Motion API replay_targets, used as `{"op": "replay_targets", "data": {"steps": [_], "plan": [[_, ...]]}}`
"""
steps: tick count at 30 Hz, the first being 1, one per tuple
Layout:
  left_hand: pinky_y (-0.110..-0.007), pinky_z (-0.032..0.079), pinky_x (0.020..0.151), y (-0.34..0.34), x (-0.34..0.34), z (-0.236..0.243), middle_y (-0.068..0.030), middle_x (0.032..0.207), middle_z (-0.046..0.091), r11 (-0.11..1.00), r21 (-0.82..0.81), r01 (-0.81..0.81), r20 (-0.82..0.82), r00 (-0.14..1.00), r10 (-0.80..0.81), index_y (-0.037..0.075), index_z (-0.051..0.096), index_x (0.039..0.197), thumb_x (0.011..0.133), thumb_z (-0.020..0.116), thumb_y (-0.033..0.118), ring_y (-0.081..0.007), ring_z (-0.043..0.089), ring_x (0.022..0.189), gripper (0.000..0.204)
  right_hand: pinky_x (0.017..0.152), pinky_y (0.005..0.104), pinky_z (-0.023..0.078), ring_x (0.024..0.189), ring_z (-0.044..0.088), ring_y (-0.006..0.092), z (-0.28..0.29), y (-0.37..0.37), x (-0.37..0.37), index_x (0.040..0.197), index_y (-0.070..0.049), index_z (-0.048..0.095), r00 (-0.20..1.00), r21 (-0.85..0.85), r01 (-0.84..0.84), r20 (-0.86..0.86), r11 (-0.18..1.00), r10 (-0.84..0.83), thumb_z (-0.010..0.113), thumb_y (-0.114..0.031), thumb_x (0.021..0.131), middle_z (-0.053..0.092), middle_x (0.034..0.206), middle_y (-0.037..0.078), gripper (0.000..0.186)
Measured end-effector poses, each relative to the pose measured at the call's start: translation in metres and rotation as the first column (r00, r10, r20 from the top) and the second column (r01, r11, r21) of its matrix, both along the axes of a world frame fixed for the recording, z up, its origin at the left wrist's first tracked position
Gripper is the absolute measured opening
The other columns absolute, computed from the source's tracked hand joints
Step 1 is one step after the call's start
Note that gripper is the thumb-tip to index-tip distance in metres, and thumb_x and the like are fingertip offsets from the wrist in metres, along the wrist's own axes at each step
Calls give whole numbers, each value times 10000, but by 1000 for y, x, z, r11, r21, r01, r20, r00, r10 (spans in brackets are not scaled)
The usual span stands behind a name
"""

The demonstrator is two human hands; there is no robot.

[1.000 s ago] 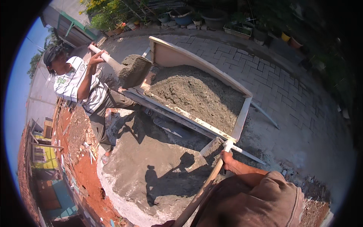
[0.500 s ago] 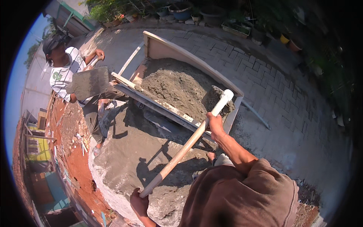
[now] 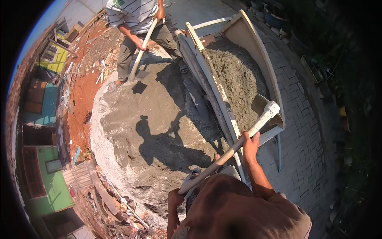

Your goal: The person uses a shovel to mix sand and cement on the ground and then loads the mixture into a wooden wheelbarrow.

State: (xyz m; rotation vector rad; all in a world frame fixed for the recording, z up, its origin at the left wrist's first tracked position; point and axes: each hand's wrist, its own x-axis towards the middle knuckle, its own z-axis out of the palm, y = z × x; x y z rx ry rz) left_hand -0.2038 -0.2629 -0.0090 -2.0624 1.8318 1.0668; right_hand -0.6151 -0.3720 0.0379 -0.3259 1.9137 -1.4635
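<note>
My right hand (image 3: 250, 144) grips the wooden handle of a shovel (image 3: 229, 150) high up, near its pale blade end (image 3: 270, 109), which hangs over the sand in a large wooden trough (image 3: 254, 44). My left hand (image 3: 175, 196) holds the handle's lower end by my brown shirt. Grey sand (image 3: 234, 79) fills the trough. A wet grey mortar heap (image 3: 147, 119) spreads on the ground to my left. A co-worker in a striped shirt (image 3: 133, 12) stands at the heap's far side with another shovel (image 3: 139, 55), its blade down in the mortar.
Brick paving (image 3: 306, 143) lies right of the trough, with potted plants (image 3: 274, 16) along its far edge. Red earth (image 3: 85, 95) and broken rubble (image 3: 115, 211) border the heap on the left. Green and yellow buildings (image 3: 43, 175) stand beyond.
My view has swung left, so the trough now sits upper right. The co-worker, who held a loaded shovel up, now has the blade down in the heap. My shovel stays in both hands.
</note>
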Motion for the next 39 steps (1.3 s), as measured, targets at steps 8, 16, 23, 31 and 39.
{"op": "replay_targets", "data": {"steps": [8, 16, 23, 31, 39], "plan": [[-445, 540, 686, 196, 82, 21, -174, 840, 705, 814, 315, -489, 248, 870, 426, 105, 734, 968, 758, 712, 578, -352, 687, 801, 518, 623, 290, 497, 685, 589, 158, -44, -15, 189, 1066, -37, 403, 669, -26, -670, 411, 742, 619, 646, -145, 881, 596, 816, 101, 325], [-384, 468, 520, 111, 3, -3, -192, 578, 611, 454, -104, -885, -275, 464, 842, -40, 658, 734, 837, 746, 315, -259, 658, 548, 381, 643, 325, 504, 746, 615, 177, 84, -134, 376, 1242, 17, 345, 319, -483, -858, -231, 177, 919, 603, -153, 938, 619, 918, 142, 433], [-383, 503, 608, -111, 22, -162, -180, 702, 662, 282, 24, -959, -557, 221, 800, -48, 647, 849, 813, 734, 318, -272, 678, 664, 378, 668, 532, 506, 758, 619, 497, -137, -149, 467, 1319, 47, 290, 146, 28, -979, -587, 200, 796, 517, -224, 952, 630, 895, 306, 510], [-364, 532, 746, 19, -73, -363, -251, 971, 669, 589, -209, -781, -509, 601, 616, -147, 575, 1075, 852, 675, 270, -272, 677, 938, 483, 626, 463, 554, 729, 677, 420, -456, -1, 382, 1298, 24, 339, -273, 737, -675, -192, -45, 943, 525, -264, 924, 662, 922, 258, 508], [-304, 415, 429, -49, 10, -185, -57, 548, 549, 401, 619, -676, -600, -78, 796, -6, 611, 711, 861, 604, 185, -132, 526, 449, 243, 564, 425, 552, 648, 664, 322, -363, -70, 406, 937, 48, 612, -81, 484, -845, 303, -226, 950, 632, -178, 834, 647, 797, 202, 249]]}}
